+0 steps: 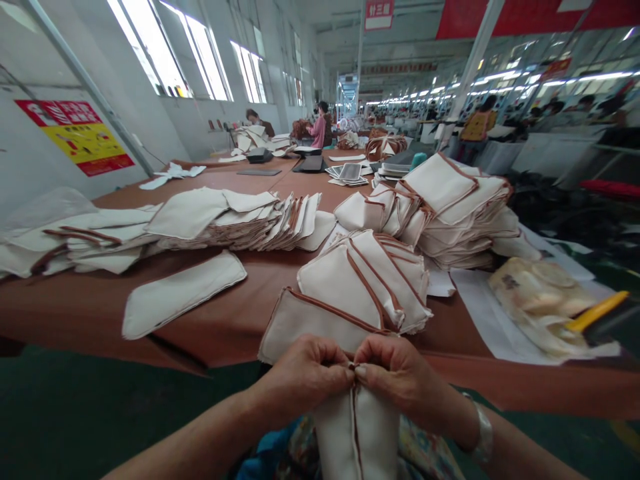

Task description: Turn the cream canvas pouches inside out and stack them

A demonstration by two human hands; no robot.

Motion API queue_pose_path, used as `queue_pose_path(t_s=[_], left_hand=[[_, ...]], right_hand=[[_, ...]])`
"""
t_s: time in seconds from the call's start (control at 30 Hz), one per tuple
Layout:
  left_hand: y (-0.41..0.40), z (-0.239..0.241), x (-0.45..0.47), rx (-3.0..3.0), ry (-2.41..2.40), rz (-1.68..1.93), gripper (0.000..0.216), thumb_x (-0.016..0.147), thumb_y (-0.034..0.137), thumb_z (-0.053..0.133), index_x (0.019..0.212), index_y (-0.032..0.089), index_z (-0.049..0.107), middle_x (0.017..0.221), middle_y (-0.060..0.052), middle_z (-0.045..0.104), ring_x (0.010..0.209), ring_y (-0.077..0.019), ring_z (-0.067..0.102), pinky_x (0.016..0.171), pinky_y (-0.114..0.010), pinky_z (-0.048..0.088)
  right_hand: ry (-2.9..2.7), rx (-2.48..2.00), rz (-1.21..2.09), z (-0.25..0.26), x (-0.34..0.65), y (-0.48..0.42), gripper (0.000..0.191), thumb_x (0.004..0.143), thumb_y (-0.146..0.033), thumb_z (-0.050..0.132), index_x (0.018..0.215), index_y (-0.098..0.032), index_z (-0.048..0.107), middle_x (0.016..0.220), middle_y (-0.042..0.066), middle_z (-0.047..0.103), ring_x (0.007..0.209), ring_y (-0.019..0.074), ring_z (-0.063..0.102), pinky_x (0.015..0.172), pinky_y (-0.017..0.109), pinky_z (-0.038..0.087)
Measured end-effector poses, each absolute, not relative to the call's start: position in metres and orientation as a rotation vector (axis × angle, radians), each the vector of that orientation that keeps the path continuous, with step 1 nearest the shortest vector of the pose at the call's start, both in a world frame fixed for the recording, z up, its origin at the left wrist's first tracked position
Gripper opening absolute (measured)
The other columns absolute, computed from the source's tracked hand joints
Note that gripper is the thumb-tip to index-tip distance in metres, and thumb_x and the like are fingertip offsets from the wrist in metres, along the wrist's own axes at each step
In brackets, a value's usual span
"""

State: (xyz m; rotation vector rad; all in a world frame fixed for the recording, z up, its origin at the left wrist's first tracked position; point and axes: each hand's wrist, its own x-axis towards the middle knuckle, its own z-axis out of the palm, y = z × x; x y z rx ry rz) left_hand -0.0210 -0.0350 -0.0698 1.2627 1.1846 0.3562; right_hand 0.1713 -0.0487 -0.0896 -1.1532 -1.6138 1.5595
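A white fabric piece with a brown-edged seam [377, 433] hangs over my lap, below the table edge. My left hand [313, 370] pinches its top on the left of the seam. On the other side my right hand [395, 373] pinches the same piece, thumbs almost touching at the seam. A bracelet circles the right wrist. Just beyond my fingers, white panels with brown piping [343, 280] lie overlapped at the table's front. What sits between the fingertips is too small to make out.
The table has a brown cover [240, 347]. A single white panel [183, 293] lies at left, with a long row of stacked panels [225, 217] behind it. Taller stacks [455, 207] stand at right, near a plastic bag [540, 300] and a yellow-handled tool [597, 312]. People work farther back.
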Motion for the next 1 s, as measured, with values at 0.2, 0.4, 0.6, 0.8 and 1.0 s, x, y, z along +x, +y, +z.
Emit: queue_pose_path(t_s=[0.2, 0.4, 0.6, 0.8, 1.0], left_hand=[[-0.042, -0.069, -0.023, 1.257, 1.090, 0.389, 0.020, 0.072, 0.029, 0.065, 0.067, 0.011, 0.058, 0.063, 0.003, 0.047, 0.053, -0.0069, 0.032, 0.047, -0.021, 0.023], [-0.052, -0.068, -0.025, 0.971, 1.005, 0.466, 0.024, 0.074, 0.035, 0.065, 0.068, 0.012, 0.059, 0.059, 0.002, 0.047, 0.052, -0.0086, 0.036, 0.048, -0.021, 0.025], [-0.056, -0.071, -0.029, 1.070, 0.948, 0.410, 0.046, 0.072, 0.056, 0.071, 0.068, 0.013, 0.054, 0.056, 0.006, 0.037, 0.051, -0.0069, 0.026, 0.047, -0.022, 0.017], [-0.058, -0.067, -0.033, 1.216, 0.924, 0.330, 0.043, 0.074, 0.052, 0.071, 0.075, 0.010, 0.059, 0.062, 0.003, 0.044, 0.054, -0.0076, 0.030, 0.049, -0.023, 0.018], [-0.061, -0.057, -0.034, 1.454, 0.917, 0.352, 0.037, 0.081, 0.046, 0.064, 0.079, 0.010, 0.061, 0.066, 0.002, 0.046, 0.058, -0.0090, 0.034, 0.051, -0.021, 0.023]], right_hand=[[-1.656, -1.107, 1.440, -0.090, 0.170, -0.057, 0.008, 0.082, -0.018, 0.058, 0.082, -0.013, 0.064, 0.070, 0.000, 0.054, 0.063, 0.0122, 0.045, 0.058, 0.023, 0.037], [-1.850, -0.839, 1.200, -0.089, 0.176, -0.067, 0.014, 0.092, -0.020, 0.051, 0.089, -0.016, 0.064, 0.076, 0.003, 0.057, 0.069, 0.0143, 0.051, 0.065, 0.025, 0.041], [-2.081, -0.736, 0.887, -0.093, 0.179, -0.072, 0.015, 0.092, -0.013, 0.048, 0.094, -0.019, 0.062, 0.078, 0.003, 0.052, 0.069, 0.0141, 0.049, 0.062, 0.025, 0.037], [-2.033, -0.800, 1.041, -0.092, 0.185, -0.085, 0.009, 0.088, -0.018, 0.056, 0.096, -0.021, 0.052, 0.081, 0.001, 0.053, 0.068, 0.0131, 0.047, 0.062, 0.024, 0.036], [-1.725, -0.923, 1.577, -0.078, 0.191, -0.080, 0.034, 0.098, -0.046, 0.038, 0.088, -0.016, 0.052, 0.073, -0.002, 0.042, 0.064, 0.0122, 0.035, 0.058, 0.023, 0.032]])
